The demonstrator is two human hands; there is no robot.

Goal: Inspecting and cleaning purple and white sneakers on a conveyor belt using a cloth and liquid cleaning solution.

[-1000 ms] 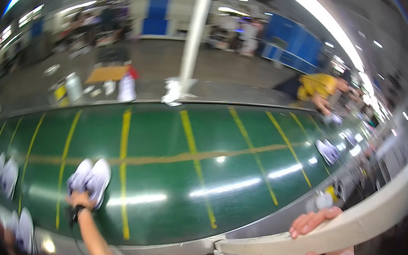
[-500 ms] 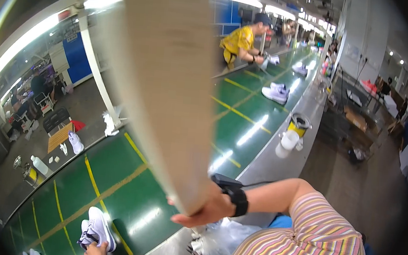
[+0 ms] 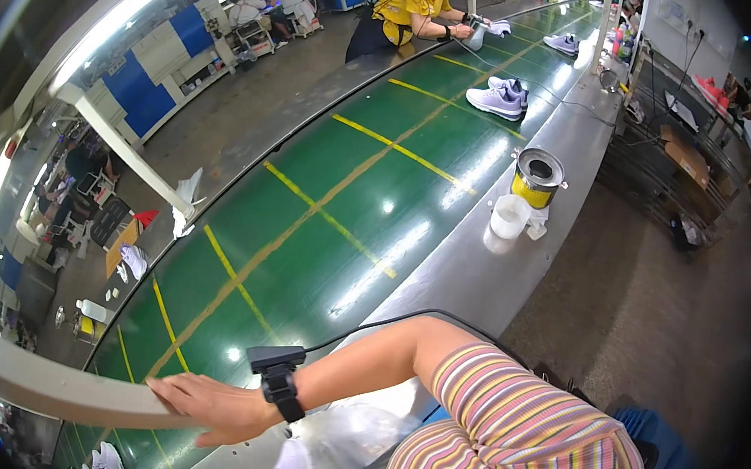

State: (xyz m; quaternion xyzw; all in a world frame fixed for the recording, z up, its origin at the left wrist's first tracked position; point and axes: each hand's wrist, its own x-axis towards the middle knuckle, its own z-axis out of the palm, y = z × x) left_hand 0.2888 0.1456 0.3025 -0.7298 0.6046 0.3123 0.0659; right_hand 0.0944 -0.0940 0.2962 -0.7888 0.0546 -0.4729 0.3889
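Note:
My right hand (image 3: 219, 405), with a black strap and a small black device at the wrist, reaches leftward over the conveyor's near edge. Its fingers lie over a beige bar (image 3: 76, 391), with the thumb below. Under that bar, at the lower left edge, pale lavender sneakers (image 3: 105, 462) show in part on the green conveyor belt (image 3: 320, 247). Below my right wrist there is clear plastic (image 3: 342, 439), with something pale lavender beside it, cut off by the frame. My left hand is out of view.
A pair of lavender sneakers (image 3: 497, 99) stands farther along the belt. On the metal ledge are a yellow can (image 3: 536, 179) and a white cup (image 3: 510, 217). A person in yellow (image 3: 411, 7) works across the belt. A black cable (image 3: 404, 314) runs behind my arm.
The view has shifted: the bar, upright across the middle before, now lies low at the left with my right hand on it. My left hand, earlier holding a sneaker, has left view.

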